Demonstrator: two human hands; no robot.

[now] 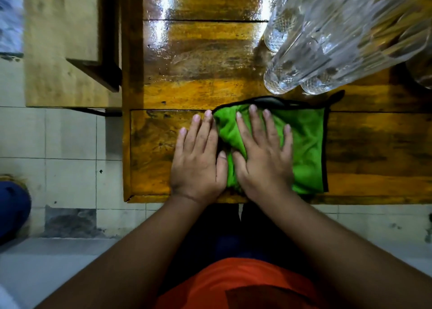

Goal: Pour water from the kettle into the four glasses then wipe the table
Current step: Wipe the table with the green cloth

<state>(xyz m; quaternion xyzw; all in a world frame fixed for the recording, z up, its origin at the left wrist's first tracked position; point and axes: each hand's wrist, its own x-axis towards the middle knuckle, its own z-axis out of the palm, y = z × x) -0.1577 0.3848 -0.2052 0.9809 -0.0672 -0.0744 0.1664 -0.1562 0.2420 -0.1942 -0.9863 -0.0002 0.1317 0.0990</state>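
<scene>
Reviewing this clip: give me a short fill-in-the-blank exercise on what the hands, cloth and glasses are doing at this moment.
1. The cloth under the right hand is ____ in colour.
2. The left hand rests mostly on the bare ____ table.
3. The glasses stand on the table beyond the cloth, toward the person's ____ side.

Missing words: green; wooden; right

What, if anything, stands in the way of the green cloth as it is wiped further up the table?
The glasses stand just beyond the green cloth, up and right. Up and left, the table shows nothing.
</scene>
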